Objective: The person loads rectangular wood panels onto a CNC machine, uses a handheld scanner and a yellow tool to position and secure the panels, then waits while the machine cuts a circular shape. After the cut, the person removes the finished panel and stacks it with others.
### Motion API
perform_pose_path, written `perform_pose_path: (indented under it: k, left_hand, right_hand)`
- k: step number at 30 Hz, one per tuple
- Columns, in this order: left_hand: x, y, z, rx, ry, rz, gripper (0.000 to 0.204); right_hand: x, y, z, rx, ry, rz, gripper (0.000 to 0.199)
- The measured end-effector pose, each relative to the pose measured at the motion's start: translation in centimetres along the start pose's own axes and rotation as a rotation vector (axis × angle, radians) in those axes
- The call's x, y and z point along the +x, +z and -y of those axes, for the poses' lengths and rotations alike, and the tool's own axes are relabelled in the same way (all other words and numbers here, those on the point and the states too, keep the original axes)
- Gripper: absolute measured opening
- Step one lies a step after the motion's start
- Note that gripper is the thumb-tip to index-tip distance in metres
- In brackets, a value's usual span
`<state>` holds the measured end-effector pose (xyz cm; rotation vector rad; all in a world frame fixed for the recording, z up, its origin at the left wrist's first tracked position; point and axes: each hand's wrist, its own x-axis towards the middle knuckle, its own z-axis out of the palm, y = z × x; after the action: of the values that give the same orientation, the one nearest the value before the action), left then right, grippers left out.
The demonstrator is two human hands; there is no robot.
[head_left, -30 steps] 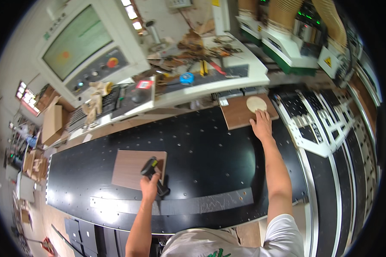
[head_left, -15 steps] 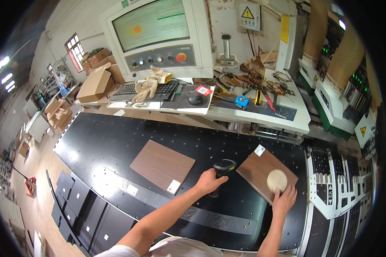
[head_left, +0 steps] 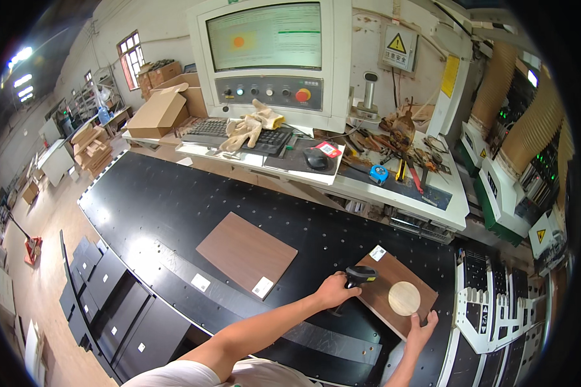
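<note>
My left hand (head_left: 333,291) is closed around the grip of a black handheld barcode scanner (head_left: 360,275), whose head is by the left edge of a brown wood-grain board (head_left: 394,271). That board lies at an angle on the black table and bears a white label (head_left: 377,253) at its far corner. On top of it rests a pale round wooden disc (head_left: 404,298). My right hand (head_left: 422,329) holds the board's near right edge, thumb on top beside the disc, fingers outside the edge. A second brown board (head_left: 246,251) with a label (head_left: 263,287) lies further left.
Behind the black perforated table (head_left: 155,200) stand a control console (head_left: 271,64), keyboard (head_left: 206,132), gloves (head_left: 252,129), mouse (head_left: 316,158) and a tool-strewn desk with a blue tape measure (head_left: 379,173). Dark labelled panels (head_left: 110,277) are at the near left, white machine parts (head_left: 490,319) at the right.
My left hand has moved the scanner right, up to the board with the disc. My right hand's fingers have shifted toward the board's near edge. The view has tilted slightly.
</note>
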<state>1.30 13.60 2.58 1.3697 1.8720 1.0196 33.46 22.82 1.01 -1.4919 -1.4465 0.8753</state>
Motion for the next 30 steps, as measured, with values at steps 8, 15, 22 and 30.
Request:
perform_pose_path:
  k: [8,15,22,30]
  left_hand:
    - [-8.0,-9.2,-1.5,-0.280,-0.059,-0.154,0.040]
    - [-21.9,-16.9,4.3,-0.718,-0.479,-0.083,0.047]
    - [-36.3,-15.9,4.4,-0.893,-0.319,-0.780,0.063]
    - [-46.9,-18.7,4.5,-0.612,-0.231,-1.265,0.050]
  right_hand:
    - [0.2,3.6,3.9,0.663,0.241,0.252,0.080]
    - [-3.1,10.1,13.0,0.764,0.088,0.876,0.082]
    - [-8.9,20.1,17.5,0.723,0.147,1.470,0.060]
    - [-15.0,29.1,15.5,-0.393,-1.220,1.151,0.069]
